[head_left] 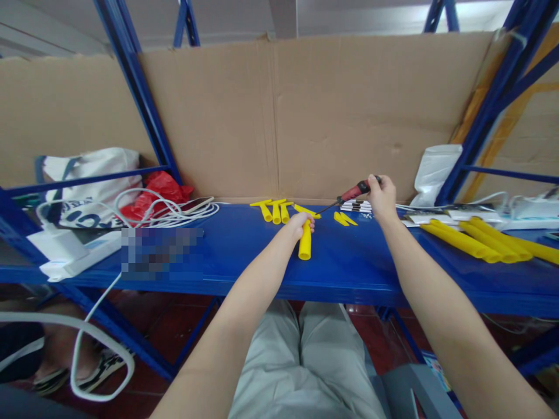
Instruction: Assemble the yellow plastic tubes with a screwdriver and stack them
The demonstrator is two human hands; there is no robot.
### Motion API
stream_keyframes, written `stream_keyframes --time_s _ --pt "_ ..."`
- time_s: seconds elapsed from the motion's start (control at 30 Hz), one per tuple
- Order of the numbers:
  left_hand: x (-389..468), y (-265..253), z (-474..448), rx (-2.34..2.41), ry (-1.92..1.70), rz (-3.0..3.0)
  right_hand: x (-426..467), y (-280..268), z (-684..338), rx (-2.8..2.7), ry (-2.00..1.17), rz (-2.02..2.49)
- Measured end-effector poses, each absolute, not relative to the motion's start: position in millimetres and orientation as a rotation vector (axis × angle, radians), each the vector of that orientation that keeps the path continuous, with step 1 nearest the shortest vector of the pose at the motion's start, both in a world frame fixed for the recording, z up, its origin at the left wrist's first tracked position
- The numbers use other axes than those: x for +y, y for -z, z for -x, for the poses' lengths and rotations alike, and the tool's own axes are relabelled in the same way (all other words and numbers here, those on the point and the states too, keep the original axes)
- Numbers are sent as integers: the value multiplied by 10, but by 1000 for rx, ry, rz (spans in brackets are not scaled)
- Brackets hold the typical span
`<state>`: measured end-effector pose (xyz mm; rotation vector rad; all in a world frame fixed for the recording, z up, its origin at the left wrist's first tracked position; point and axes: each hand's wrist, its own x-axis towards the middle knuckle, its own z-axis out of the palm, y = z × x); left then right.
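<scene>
My left hand (303, 223) is closed around a yellow tube (305, 247), whose open end points towards me over the blue shelf. My right hand (382, 195) grips the end of a screwdriver (354, 191) with a red and black handle. Its thin shaft slants down to the left and its tip comes close to the left hand; whether it touches the yellow part is too small to tell. Behind the left hand lie several T-shaped yellow pieces (276, 213). Small pointed yellow pieces (345, 219) rest to the right of the hand.
Several long yellow tubes (493, 244) lie at the right of the blue shelf (349, 262). A white pouch (437, 171) leans at the back right. To the left are coiled white cables (174, 212), a red plastic bag (159, 189), a cloth bag (98, 186) and a power strip (82, 256).
</scene>
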<state>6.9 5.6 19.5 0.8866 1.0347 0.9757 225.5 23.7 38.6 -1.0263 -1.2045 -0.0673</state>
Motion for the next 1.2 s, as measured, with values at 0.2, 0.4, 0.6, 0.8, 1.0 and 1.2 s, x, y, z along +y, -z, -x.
stream_keyframes --time_s 0.2,0.4,0.6,0.8,1.0,1.2 --pt "62 -214 -40 1060 -872 -955 166 -398 -2237 -1240 119 1043" --pt "104 -187 -28 1050 -820 -972 109 -412 -2215 -1210 148 1085" --pt "114 -167 -34 1033 -815 -973 98 -425 -2221 -1148 127 1126" --pt "102 -171 -37 1054 -812 -957 27 -477 -2152 -1184 36 1127" --pt "107 -175 -36 1072 -817 -957 -46 -500 -2123 -1272 31 1126" --pt "116 -165 -30 1094 -842 -936 17 -483 -2121 -1238 -56 976"
